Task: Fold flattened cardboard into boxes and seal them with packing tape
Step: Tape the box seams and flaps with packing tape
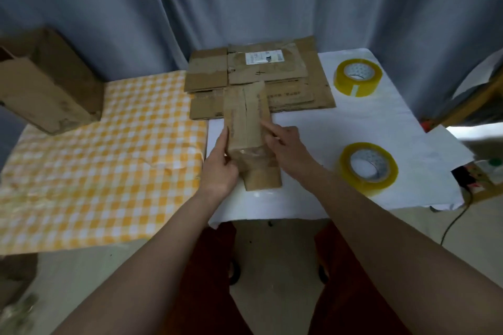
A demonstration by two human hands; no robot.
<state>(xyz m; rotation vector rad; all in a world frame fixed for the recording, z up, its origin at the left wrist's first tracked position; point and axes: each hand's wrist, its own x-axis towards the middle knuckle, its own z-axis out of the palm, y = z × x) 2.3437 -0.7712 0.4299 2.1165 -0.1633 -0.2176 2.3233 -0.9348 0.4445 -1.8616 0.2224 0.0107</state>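
You've got the small cardboard box (249,128) mid-table, left hand (220,168) gripping its side, right hand (283,144) pressing the taped seam flat with a straight finger. Looks like sealing; grab the near tape roll (368,168) next.

No legible text anywhere.

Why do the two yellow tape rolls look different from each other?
The near tape roll sits closer to the person, by the table's front edge; the far tape roll lies further back, beside the flat cardboard stack. The near one looks bigger only because it is closer. The far one shows a loose tape end on its side. Both are yellowish, lie flat on the white cover, and are untouched by either hand.
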